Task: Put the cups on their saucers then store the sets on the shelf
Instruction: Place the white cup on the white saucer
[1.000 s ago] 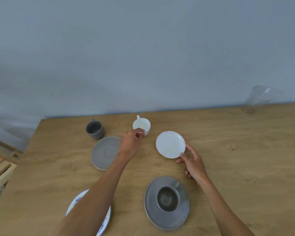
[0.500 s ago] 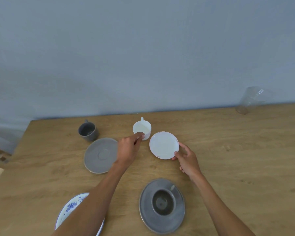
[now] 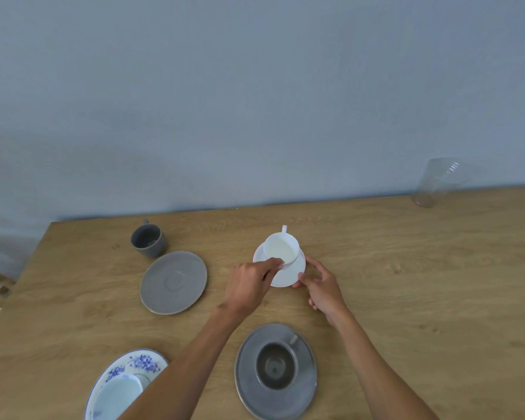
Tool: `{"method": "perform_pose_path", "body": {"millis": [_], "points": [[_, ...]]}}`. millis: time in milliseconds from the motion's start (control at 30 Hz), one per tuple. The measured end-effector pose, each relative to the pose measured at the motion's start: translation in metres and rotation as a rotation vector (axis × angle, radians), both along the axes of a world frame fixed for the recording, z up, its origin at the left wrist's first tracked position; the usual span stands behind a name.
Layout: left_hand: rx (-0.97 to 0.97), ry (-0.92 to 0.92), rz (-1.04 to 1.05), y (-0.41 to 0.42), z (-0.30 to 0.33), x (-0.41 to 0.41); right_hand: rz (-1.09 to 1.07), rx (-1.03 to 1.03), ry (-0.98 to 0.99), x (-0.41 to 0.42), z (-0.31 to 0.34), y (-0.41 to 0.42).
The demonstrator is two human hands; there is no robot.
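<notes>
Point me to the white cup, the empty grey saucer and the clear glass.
white cup (image 3: pixel 281 251), head view, inside of the bowl
empty grey saucer (image 3: pixel 173 282), head view, centre well
clear glass (image 3: pixel 436 184), head view, side wall

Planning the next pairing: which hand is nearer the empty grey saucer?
Left. The left hand pinches the white cup just right of the empty grey saucer; the right hand holds the white saucer, farther right.

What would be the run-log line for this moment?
left hand: grips white cup | cup: on white saucer | right hand: holds saucer
</notes>
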State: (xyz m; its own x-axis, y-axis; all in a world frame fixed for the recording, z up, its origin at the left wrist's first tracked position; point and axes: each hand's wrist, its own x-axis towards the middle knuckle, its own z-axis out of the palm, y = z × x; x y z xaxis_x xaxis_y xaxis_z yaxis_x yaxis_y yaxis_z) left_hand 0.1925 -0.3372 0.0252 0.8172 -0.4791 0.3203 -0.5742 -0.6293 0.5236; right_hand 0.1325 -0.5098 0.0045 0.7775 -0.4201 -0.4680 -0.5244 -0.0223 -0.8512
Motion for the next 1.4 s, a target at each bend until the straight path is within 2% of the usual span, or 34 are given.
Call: {"method": "perform_pose_path", "body": {"millis": [433,633,1233,1400], "points": [[0.036,-0.02,0.027,-0.002,-0.015,-0.004,0.009,0.026,-0.025,-0.001,-0.005,-0.005],[0.076,0.063,0.027,-0.005,-0.016,-0.005,0.015,0.017,-0.033,-0.001,-0.01,-0.006],[0.11,0.14,0.111,-0.007,-0.016,-0.019,0.056,0.005,-0.109,-0.008,-0.009,-0.009],[0.029,0.15,0.149,-0.001,-0.016,-0.027,0.03,0.03,-0.17,-0.012,-0.009,-0.008]]}}
